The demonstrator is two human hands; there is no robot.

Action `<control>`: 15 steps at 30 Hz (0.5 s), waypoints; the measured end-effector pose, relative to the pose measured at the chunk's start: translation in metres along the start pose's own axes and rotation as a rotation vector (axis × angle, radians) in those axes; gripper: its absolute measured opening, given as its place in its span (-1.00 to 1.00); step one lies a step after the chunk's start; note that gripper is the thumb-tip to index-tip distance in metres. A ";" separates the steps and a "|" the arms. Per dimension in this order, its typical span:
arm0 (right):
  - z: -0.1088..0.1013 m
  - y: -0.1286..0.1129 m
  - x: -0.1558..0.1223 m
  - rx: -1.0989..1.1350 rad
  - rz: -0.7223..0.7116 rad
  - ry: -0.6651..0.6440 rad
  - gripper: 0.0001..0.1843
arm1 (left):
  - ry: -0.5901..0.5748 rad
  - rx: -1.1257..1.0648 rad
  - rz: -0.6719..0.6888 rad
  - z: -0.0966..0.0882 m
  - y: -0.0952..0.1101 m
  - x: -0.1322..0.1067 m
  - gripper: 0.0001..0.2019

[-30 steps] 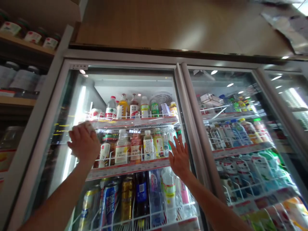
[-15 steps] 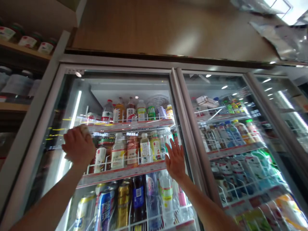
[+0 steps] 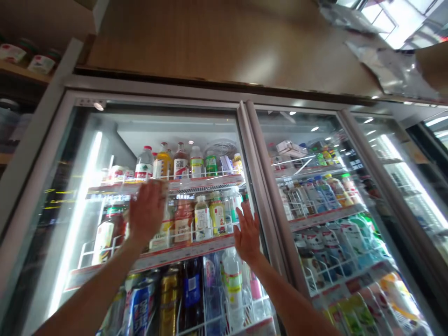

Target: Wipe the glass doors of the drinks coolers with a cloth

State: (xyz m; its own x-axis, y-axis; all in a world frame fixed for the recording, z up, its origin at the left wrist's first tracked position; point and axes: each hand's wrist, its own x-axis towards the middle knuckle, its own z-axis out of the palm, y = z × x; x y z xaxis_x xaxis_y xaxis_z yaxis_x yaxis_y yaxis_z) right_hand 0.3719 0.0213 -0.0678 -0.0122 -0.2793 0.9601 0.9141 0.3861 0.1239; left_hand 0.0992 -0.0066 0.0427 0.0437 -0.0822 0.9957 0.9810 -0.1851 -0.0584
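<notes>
One left hand [image 3: 145,213] at eight o'clock and one right hand [image 3: 248,233] at five. At least three glass doors [image 3: 175,122], spread from nine o'clock to three. Two white-labelled jars [image 3: 42,64] at ten, one wooden panel [image 3: 217,42] at twelve, one box [image 3: 290,149] toward three, one gold can [image 3: 169,301] up front at seven.

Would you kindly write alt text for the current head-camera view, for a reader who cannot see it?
A person's bare left hand and bare right hand are raised, palms forward, at the clear glass door of a grey-framed drinks cooler. Behind it, colourful labelled bottles and metal cans stand on white wire-fronted shelves, below a brown wooden panel.
</notes>
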 end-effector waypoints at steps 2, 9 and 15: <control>0.000 -0.001 0.000 -0.015 -0.007 -0.007 -0.42 | 0.111 0.032 -0.223 -0.014 -0.041 0.011 -0.52; 0.002 0.000 -0.001 -0.003 -0.025 -0.003 -0.43 | 0.073 -0.022 0.198 0.012 0.042 -0.033 -0.54; 0.001 0.003 -0.002 -0.005 -0.006 -0.006 -0.45 | -0.024 -0.046 0.506 0.012 0.020 -0.070 -0.57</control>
State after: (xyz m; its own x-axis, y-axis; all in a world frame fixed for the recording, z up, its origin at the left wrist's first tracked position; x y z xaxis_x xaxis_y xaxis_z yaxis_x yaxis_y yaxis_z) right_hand 0.3741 0.0234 -0.0691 -0.0203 -0.2764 0.9608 0.9158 0.3805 0.1287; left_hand 0.1179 0.0076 -0.0272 0.5166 -0.1501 0.8430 0.8263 -0.1706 -0.5368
